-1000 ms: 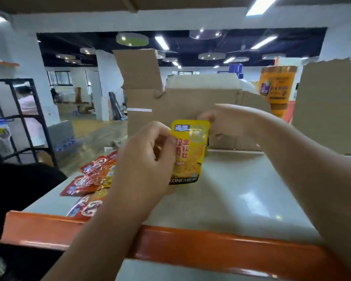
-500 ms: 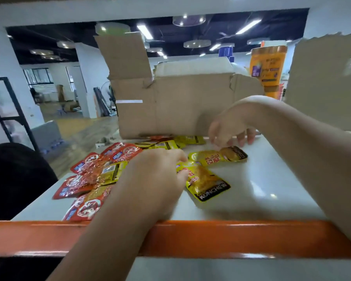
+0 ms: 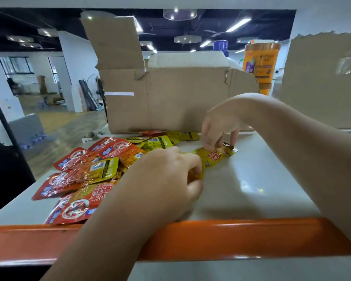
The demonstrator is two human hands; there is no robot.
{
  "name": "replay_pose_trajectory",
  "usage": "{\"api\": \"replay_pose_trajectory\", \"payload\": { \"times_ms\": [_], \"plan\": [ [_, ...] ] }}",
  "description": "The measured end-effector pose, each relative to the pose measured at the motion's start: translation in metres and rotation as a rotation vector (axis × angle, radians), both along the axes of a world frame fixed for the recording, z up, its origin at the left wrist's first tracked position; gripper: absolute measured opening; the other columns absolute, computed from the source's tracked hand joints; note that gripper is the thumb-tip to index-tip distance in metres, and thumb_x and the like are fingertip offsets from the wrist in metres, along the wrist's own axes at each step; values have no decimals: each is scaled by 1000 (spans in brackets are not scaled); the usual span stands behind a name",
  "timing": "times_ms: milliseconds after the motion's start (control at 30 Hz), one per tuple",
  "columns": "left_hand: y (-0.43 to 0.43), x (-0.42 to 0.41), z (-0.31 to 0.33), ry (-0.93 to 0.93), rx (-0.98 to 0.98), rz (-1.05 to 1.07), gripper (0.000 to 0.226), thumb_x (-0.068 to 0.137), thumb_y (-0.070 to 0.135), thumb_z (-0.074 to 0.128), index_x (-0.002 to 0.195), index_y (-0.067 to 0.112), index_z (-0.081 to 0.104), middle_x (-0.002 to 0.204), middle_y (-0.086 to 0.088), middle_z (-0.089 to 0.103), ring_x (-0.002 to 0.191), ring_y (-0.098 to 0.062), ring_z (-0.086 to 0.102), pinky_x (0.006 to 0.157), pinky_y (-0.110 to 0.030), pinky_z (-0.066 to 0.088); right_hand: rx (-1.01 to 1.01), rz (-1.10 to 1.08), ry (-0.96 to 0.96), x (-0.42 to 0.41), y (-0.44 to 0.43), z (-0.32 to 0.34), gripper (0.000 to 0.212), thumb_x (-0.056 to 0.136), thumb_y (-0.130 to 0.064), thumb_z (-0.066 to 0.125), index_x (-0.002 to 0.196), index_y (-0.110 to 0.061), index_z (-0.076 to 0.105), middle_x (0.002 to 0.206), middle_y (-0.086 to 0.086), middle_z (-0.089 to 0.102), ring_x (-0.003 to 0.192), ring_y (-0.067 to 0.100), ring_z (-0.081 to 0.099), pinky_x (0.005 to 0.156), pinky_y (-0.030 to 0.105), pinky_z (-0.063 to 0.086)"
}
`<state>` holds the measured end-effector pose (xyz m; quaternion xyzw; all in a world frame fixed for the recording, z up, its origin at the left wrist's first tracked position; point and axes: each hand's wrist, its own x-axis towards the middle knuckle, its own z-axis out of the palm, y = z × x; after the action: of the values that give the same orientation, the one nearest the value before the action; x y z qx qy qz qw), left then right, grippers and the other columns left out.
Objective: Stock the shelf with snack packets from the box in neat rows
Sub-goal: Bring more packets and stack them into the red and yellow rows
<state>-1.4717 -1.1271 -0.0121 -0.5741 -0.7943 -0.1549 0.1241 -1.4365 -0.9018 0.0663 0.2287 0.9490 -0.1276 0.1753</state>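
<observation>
Several red and yellow snack packets [image 3: 93, 171] lie in a loose heap on the left of the white shelf [image 3: 251, 179]. An open cardboard box [image 3: 166, 98] stands at the back of the shelf. My left hand [image 3: 166, 183] lies over a yellow packet [image 3: 197, 175] near the middle, fingers curled onto it; most of that packet is hidden. My right hand [image 3: 221, 126] reaches down from the right and pinches another yellow packet [image 3: 217, 155] that lies flat just in front of the box.
An orange rail [image 3: 231, 238] runs along the shelf's front edge. A second cardboard box [image 3: 322, 78] stands at the right, with an orange bottle [image 3: 260, 63] behind. A dark metal rack [image 3: 0, 110] stands at the far left.
The yellow packet I held up a second ago now lies on the shelf under my left hand. My right hand dropped from the box onto the farther yellow packet. The view tilted down.
</observation>
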Motion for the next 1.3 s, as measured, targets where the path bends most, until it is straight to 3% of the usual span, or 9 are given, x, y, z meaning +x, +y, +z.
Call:
{"api": "replay_pose_trajectory", "payload": {
  "times_ms": [100, 200, 400, 567, 733, 833, 967, 1167, 1300],
  "plan": [
    [-1, 2, 0, 9, -15, 23, 35, 91, 68, 52, 115, 44, 60, 106, 12, 54, 104, -10, 52, 90, -34, 45, 64, 28, -48, 0, -2, -1, 27, 87, -15, 76, 103, -36, 67, 118, 0, 66, 109, 17, 64, 91, 48, 59],
    [-2, 4, 2, 23, -10, 48, 36, 90, 69, 52, 115, 44, 60, 109, 13, 55, 104, -10, 53, 92, -36, 45, 99, 37, -127, 2, -9, 2, 48, 83, -17, 80, 118, -41, 58, 128, -4, 58, 115, 15, 58, 95, 49, 57],
    [0, 6, 0, 74, 4, 102, 51, 78, 72, 37, 114, 42, 57, 104, 12, 58, 101, -14, 57, 91, -38, 46, 224, 88, -124, -2, -15, -1, 61, 75, -26, 88, 120, -48, 53, 114, -13, 52, 115, 22, 54, 94, 49, 58],
    [5, 8, 3, 83, -40, 158, 50, 91, 74, 45, 126, 39, 56, 114, 10, 67, 116, -17, 59, 101, -42, 44, 228, 77, -64, -1, -9, -2, 59, 72, -35, 89, 117, -48, 53, 127, -4, 54, 115, 26, 57, 92, 49, 58],
    [8, 13, 5, 94, -55, 164, 41, 96, 60, 48, 133, 43, 51, 113, 10, 69, 114, -17, 59, 101, -40, 41, 211, 170, -70, 20, -6, -5, 76, 74, -36, 88, 138, -47, 49, 122, -14, 57, 112, 19, 59, 96, 48, 56],
    [11, 16, 9, 105, -114, 202, 43, 97, 63, 46, 135, 42, 48, 117, 5, 68, 117, -23, 59, 100, -39, 41, 330, 261, 21, 42, -7, -10, 66, 81, -47, 80, 140, -34, 56, 128, -12, 61, 115, 17, 58, 100, 35, 48],
    [16, 24, 18, 62, -153, 234, 40, 94, 61, 55, 129, 42, 54, 106, 3, 66, 96, -23, 58, 81, -34, 42, 336, 198, 162, 89, 1, -15, 54, 81, -48, 79, 130, -32, 63, 117, -10, 62, 99, 15, 59, 85, 30, 48],
    [64, 79, 28, -12, 21, 158, 61, 63, 73, 53, 113, 40, 65, 97, 14, 74, 85, -12, 68, 81, -33, 55, 241, -14, 476, 201, 36, -12, 42, 81, -37, 83, 118, -28, 67, 112, -5, 62, 90, 13, 56, 62, 19, 40],
    [102, 139, 32, -110, 202, 61, 45, 75, 57, 72, 115, 37, 67, 87, 11, 77, 80, -9, 72, 78, -27, 56, 160, -167, 740, 285, 65, -13, 29, 80, -27, 83, 106, -25, 71, 101, 0, 67, 84, 20, 61, 66, 27, 46]
  ]
}}
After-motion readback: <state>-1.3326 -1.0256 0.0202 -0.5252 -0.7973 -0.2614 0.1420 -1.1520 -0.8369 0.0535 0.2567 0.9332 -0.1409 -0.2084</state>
